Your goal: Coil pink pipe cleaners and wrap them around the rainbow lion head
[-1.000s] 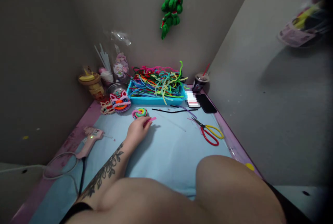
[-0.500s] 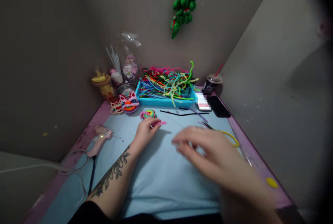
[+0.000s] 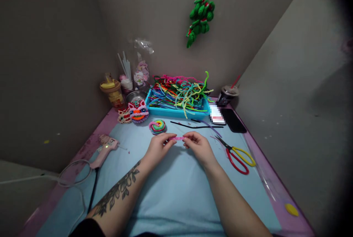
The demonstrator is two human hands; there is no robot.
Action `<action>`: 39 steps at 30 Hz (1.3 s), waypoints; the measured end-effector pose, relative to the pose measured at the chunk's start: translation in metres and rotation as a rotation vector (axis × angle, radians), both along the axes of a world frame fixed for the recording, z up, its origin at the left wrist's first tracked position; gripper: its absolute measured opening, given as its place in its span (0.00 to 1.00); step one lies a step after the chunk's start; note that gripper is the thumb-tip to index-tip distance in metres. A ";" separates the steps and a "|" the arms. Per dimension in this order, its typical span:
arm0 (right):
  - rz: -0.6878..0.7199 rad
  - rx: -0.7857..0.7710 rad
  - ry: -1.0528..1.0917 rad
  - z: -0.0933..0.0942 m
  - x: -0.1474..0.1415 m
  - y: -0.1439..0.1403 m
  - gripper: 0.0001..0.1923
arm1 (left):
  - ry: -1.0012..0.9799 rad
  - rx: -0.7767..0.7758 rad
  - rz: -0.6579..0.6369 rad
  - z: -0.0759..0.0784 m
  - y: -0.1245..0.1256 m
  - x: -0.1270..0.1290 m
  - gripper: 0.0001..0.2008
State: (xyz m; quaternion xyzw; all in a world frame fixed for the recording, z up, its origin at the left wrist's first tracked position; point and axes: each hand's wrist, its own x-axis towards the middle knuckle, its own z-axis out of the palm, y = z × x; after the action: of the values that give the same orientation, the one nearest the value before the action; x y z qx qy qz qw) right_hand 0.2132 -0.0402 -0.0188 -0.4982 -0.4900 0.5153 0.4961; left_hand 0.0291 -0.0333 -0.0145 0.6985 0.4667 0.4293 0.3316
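My left hand [image 3: 158, 147] and my right hand [image 3: 199, 146] meet over the pale blue mat [image 3: 171, 189], each pinching one end of a short pink pipe cleaner [image 3: 177, 138]. Just beyond my left hand lies a coiled rainbow disc of pipe cleaners [image 3: 157, 126]. Red and yellow scissors [image 3: 235, 153] lie to the right of my right hand.
A blue tray [image 3: 176, 112] heaped with coloured pipe cleaners stands at the back. A pink glue gun [image 3: 104, 148] with its cable lies left. Lion-face crafts [image 3: 137, 110], cups, a black phone [image 3: 234, 120], loose black and purple pipe cleaners and a hanging green ornament [image 3: 200, 13] are around.
My right hand has swept in from the right and taken hold of the free end of the pink pipe cleaner, which my left hand kept holding. The view has shifted slightly.
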 end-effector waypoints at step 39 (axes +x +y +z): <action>-0.123 0.067 0.076 -0.002 -0.005 0.004 0.08 | -0.418 -0.391 0.053 0.006 0.011 -0.001 0.15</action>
State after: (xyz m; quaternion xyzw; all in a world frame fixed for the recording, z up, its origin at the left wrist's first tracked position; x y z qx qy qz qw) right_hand 0.2081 -0.0357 -0.0205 -0.4904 -0.4564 0.4856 0.5616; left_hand 0.0285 -0.0224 -0.0084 0.5052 0.4802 0.4744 0.5377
